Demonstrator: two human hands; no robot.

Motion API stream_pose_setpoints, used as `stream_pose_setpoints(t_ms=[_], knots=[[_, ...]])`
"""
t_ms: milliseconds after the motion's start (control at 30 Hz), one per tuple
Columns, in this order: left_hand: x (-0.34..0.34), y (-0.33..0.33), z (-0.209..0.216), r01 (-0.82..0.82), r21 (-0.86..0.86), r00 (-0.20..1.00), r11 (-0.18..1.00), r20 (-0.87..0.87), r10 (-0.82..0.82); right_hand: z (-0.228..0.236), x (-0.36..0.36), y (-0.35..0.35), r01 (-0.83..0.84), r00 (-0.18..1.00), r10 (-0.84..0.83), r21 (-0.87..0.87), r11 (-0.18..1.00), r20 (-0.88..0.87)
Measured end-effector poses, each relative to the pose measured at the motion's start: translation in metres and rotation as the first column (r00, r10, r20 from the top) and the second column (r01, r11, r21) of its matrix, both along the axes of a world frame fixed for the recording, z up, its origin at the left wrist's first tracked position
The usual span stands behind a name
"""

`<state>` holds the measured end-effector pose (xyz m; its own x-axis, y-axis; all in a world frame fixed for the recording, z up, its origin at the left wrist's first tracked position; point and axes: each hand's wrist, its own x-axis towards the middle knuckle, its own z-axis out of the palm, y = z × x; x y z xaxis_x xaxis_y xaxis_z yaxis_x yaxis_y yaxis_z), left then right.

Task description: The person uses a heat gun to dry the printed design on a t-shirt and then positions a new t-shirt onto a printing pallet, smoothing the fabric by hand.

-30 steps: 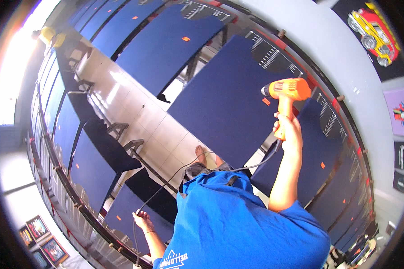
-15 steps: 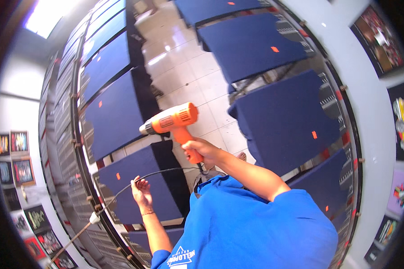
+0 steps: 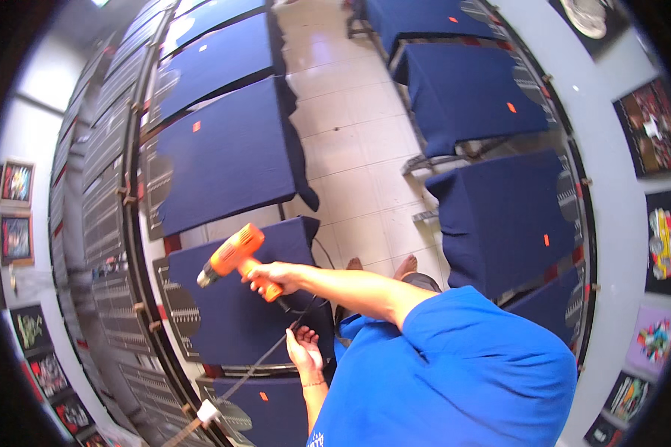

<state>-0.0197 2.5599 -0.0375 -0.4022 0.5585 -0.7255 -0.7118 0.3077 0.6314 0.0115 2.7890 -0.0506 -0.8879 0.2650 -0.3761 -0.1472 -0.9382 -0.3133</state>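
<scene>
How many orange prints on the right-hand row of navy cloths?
3: the far print near the picture's top, the middle print below it, the near print lower still. The blue T-shirt partly covers the next cloth, so one may be hidden.

My right hand (image 3: 267, 281) grips an orange pistol-grip power tool (image 3: 237, 250).
Its nozzle points left above a dark blue cloth-covered board (image 3: 235, 320); my left hand (image 3: 306, 350), fingers half-curled, is at the cord (image 3: 257, 364).
</scene>
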Motion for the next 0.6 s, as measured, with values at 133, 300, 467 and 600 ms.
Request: stream_pose_setpoints(t_ms=[133,300,467,600], knots=[[0.005,-0.003,0.018,0.492,-0.072,0.871,0.868,0.022,-0.491,-0.014,-0.021,-0.014,-0.055,0.995,0.049,0.066,0.996,0.092],[0.026,0.018,0.083,0.928,-0.196,0.295,0.318,-0.138,-0.946,-0.022,-0.014,-0.027,-0.162,0.912,-0.016,0.394,0.905,0.411],[0.039,0.049,0.138,0.914,-0.392,-0.193,-0.106,-0.189,-0.963,0.027,0.073,-0.030,-0.498,0.775,-0.258,0.809,0.314,0.577],[0.055,0.121,0.138,0.898,-0.370,-0.377,-0.238,-0.369,-0.849,0.034,0.249,-0.049,-0.293,0.663,-0.657,0.932,0.213,0.358]])
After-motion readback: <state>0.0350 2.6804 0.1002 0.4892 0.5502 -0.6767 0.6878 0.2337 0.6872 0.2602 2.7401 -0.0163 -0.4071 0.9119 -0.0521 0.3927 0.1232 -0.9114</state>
